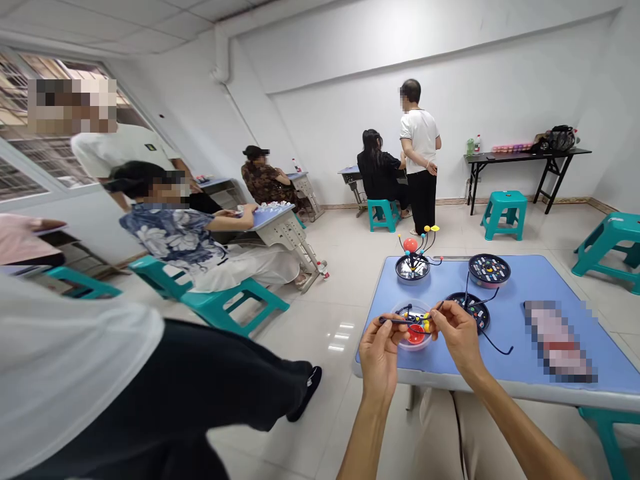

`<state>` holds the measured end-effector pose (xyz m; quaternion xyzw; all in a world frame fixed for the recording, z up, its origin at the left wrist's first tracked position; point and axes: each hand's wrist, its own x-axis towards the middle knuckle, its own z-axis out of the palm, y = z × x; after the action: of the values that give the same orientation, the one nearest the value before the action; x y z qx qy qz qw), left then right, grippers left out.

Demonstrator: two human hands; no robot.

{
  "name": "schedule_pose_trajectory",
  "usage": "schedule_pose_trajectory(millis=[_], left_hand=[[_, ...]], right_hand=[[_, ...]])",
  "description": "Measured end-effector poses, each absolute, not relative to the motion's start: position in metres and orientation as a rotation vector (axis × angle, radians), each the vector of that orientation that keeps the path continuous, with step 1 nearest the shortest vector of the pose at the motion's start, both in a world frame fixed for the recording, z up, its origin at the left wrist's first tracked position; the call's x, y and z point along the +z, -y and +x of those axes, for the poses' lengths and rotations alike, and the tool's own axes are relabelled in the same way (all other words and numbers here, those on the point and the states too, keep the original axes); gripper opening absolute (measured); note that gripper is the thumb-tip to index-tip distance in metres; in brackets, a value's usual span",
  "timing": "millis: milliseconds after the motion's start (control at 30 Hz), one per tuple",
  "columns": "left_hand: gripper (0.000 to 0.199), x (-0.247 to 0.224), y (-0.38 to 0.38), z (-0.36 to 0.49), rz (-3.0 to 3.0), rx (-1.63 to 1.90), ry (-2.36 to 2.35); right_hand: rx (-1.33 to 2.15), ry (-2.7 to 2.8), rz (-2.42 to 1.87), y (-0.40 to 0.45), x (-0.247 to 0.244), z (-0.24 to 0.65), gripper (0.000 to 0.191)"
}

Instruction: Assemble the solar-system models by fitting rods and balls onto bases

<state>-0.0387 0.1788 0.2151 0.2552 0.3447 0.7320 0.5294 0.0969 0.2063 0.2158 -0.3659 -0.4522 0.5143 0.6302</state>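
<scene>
My left hand [379,355] pinches a thin dark rod [399,321] between thumb and fingers. Opposite it, my right hand [458,335] is closed on a thin dark piece near the rod's other end; whether it is the same rod I cannot tell. Just under both hands sits a clear plastic bowl [411,346] with a red half-ball, yellow balls and dark rods in it. Beside my right hand, a round black base [481,317] with printed spots has several bent black rods sticking out, one reaching toward the table's front.
On the blue table [505,360] stand a model with coloured balls on curved rods [413,267] and a round black dish [490,269]. A pixelated flat object [559,341] lies at right. A person in dark trousers [240,373] is close on my left; others sit and stand at desks beyond.
</scene>
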Motion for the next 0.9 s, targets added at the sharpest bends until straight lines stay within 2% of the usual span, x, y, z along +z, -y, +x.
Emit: schedule_pose_trajectory(millis=[433,700,900], left_hand=[[0.031,0.214,-0.149,-0.037,0.761,1.718,-1.049],[0.022,0.225,-0.134,-0.035,1.159,1.506,-1.334],[0.019,0.236,-0.137,-0.025,1.288,1.449,-1.379]], right_hand=[[1.077,1.118,-0.895,-0.197,0.219,0.099,0.02],[1.088,1.164,-0.916,-0.188,0.227,0.102,0.022],[1.091,1.223,-0.914,-0.182,0.231,0.107,0.021]])
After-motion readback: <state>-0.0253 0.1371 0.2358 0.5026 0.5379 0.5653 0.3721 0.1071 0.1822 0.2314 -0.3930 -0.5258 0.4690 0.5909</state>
